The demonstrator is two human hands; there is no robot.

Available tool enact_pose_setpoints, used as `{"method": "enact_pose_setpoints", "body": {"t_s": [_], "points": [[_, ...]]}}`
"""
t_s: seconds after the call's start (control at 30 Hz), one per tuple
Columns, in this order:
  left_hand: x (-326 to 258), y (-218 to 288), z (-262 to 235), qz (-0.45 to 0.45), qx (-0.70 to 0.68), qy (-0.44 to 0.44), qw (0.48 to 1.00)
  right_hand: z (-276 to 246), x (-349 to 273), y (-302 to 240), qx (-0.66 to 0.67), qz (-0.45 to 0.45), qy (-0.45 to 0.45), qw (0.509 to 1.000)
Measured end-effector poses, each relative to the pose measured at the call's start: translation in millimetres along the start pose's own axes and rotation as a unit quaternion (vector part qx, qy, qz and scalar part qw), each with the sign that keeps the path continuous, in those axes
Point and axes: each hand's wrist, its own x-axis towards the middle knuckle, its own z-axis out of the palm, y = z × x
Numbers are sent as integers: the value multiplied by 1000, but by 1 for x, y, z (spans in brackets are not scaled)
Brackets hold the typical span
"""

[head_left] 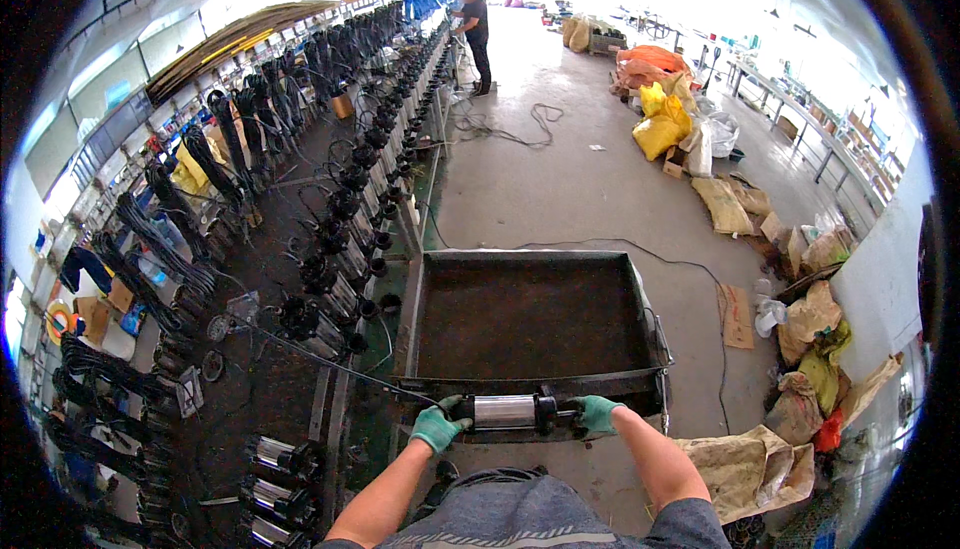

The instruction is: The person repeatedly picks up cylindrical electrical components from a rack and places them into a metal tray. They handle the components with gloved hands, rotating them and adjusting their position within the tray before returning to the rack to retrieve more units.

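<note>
head-worn fisheye, steeply down, close overhead

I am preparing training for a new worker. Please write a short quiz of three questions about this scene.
1. True or false: the cart tray in front of the person is full of parts.
2. What do the left hand and the right hand hold together? A) a yellow sack B) a metal cylinder C) a cardboard box
3. Fill in: both hands wear ____ gloves.

Key
1. False; the tray looks empty.
2. B; the metal cylinder lies across the tray's near edge, one hand at each end.
3. Green.
</note>
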Motion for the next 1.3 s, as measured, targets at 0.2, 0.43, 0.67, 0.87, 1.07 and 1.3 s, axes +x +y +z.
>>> {"method": "enact_pose_setpoints", "body": {"t_s": [0.2,0.43,0.67,0.87,1.07,1.3], "points": [[-12,49,-9,-67,41,-27,997,10,8,19,145,152,44,977],[-9,43,-10,-49,92,-26,994,22,9,34,472,102,120,868],[-9,31,-11,9,13,28,999,36,10,62,442,22,213,871],[-32,78,-67,-112,-299,25,947,50,-35,73,563,23,408,719],[-60,162,-111,-22,-462,62,885,63,-65,114,635,46,549,541],[-65,256,-112,110,-619,-121,768,24,-72,145,632,18,648,425]]}}
